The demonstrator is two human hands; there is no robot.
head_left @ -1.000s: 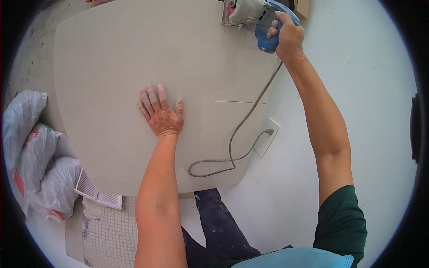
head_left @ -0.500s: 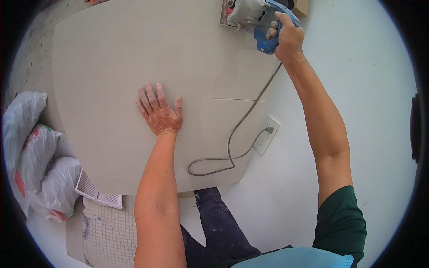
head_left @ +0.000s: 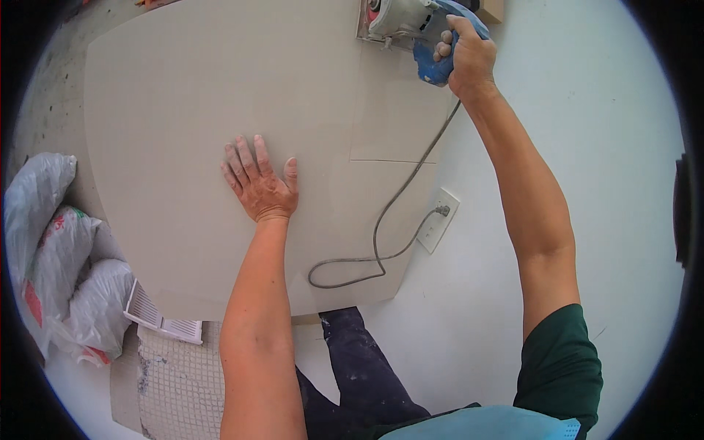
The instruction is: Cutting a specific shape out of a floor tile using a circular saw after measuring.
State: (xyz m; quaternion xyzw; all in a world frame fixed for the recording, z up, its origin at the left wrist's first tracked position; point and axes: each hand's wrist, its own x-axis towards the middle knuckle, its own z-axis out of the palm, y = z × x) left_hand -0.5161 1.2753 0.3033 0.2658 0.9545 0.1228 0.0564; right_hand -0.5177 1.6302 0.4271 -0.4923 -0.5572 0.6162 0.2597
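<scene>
My left hand (head_left: 265, 187) lies flat on a large grey tile slab (head_left: 220, 88), fingers spread and dusty. At the far right, my right hand (head_left: 471, 57) is wrapped round the blue handle of a hand-held circular saw (head_left: 411, 20). The saw's base plate sits on the slab near its far right corner; the upper edge of the picture cuts the saw off, and its blade cannot be made out. A thin straight line (head_left: 392, 160) crosses the slab's right part, with a fainter one running away from it toward the saw.
A grey cord (head_left: 381, 213) loops over the slab to a plug in a white socket plate (head_left: 438, 220) on the white wall (head_left: 623, 183) at right. Stuffed plastic bags (head_left: 70, 242), a white slotted tray (head_left: 165, 319) and a grid-backed tile piece (head_left: 180, 374) lie at left.
My right hand and the saw have shifted very slightly to the left and away from me. My left hand stays flat in nearly the same place.
</scene>
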